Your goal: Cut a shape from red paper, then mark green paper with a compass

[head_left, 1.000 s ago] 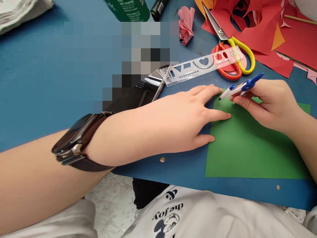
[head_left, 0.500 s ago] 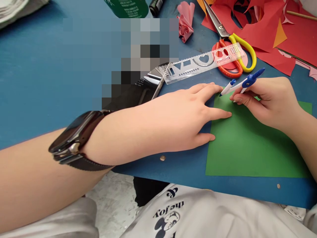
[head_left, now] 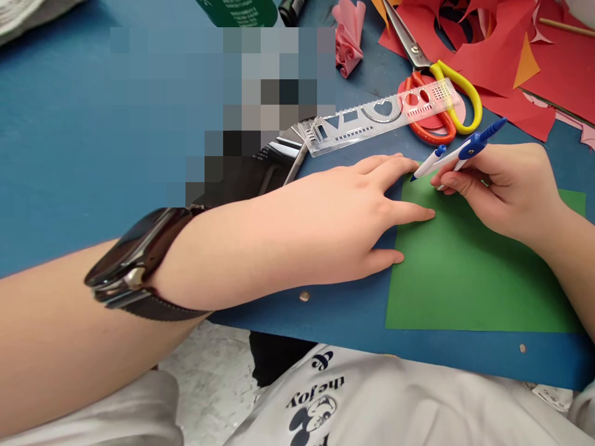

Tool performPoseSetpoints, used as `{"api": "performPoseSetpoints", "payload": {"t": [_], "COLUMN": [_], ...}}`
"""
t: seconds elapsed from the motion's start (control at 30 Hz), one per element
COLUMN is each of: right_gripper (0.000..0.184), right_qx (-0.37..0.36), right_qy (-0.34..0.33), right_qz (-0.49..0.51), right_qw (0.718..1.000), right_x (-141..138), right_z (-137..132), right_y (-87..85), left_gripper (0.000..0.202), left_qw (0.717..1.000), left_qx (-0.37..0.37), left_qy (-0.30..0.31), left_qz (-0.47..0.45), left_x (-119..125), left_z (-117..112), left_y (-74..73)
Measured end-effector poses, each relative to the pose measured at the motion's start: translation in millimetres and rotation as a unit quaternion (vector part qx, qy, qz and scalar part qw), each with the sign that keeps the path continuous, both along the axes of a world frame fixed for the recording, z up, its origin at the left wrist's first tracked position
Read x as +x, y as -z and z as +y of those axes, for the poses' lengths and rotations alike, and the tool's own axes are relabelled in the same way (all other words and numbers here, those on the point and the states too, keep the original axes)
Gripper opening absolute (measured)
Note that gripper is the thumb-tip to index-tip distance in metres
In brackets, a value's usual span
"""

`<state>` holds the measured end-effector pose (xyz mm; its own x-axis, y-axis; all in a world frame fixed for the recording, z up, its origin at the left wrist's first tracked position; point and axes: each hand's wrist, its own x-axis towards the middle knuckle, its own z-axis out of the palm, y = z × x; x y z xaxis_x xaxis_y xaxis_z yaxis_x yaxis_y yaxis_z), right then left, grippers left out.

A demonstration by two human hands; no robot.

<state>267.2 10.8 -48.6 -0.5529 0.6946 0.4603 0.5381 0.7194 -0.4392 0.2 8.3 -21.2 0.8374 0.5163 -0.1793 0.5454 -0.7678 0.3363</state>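
A sheet of green paper (head_left: 465, 279) lies on the blue table. My left hand (head_left: 372, 217) is open, with its fingers spread across the paper's left edge and fingertips resting on it. Over the upper part of the sheet, my right hand (head_left: 506, 192) pinches a blue and white drawing compass (head_left: 465, 150). The compass holds a pen in one leg, and its blue head tilts up to the right. The other leg's tip is partly hidden by my fingers. Just above my left hand lies a clear plastic stencil ruler (head_left: 362, 121).
Scissors (head_left: 418, 56) with red and yellow handles lie partly under the ruler. Red paper scraps (head_left: 504, 49) cover the upper right. A rolled pink paper piece (head_left: 348, 37) and a green container (head_left: 242, 12) are at the top. A blurred patch hides part of the table.
The compass head has tilted slightly further up and to the right in my right hand. My left hand stays in place on the paper.
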Motion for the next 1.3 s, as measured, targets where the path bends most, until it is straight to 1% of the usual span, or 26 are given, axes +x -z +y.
{"api": "performPoseSetpoints", "payload": {"t": [0.23,0.43,0.7,0.83,0.93,1.13,1.3], "right_gripper": [0.01,0.013,0.015,0.011,0.012,0.015,0.015], "right_qx": [0.014,0.021,0.044,0.056,0.061,0.05,0.039], "right_qy": [0.009,0.011,0.004,-0.01,-0.01,-0.001,-0.009], "right_qz": [-0.014,-0.036,-0.046,-0.045,-0.055,-0.075,-0.08], "right_qw": [1.0,0.999,0.998,0.997,0.997,0.996,0.996], "right_x": [-1.5,-1.8,-3.1,-3.6,-3.9,-4.1,-3.6], "right_z": [0.0,0.4,0.9,2.2,2.5,2.3,2.3], "right_y": [0.7,0.0,-1.2,-1.9,-2.2,-4.0,-5.1], "left_gripper": [0.064,0.064,0.065,0.065,0.064,0.062,0.063], "left_qw": [1.0,1.0,1.0,1.0,1.0,1.0,1.0], "left_qx": [0.004,0.004,0.006,0.004,0.007,0.008,0.0], "left_qy": [0.0,0.001,0.003,0.001,0.002,0.0,-0.003], "left_qz": [0.002,0.004,0.008,0.0,-0.002,-0.01,-0.018], "left_x": [-0.8,-1.1,-0.9,-0.5,-1.0,-2.0,-2.5], "left_z": [0.1,-0.1,0.2,0.2,-0.2,0.0,0.6], "left_y": [-0.5,-0.2,0.0,-0.4,-0.3,0.6,2.1]}}
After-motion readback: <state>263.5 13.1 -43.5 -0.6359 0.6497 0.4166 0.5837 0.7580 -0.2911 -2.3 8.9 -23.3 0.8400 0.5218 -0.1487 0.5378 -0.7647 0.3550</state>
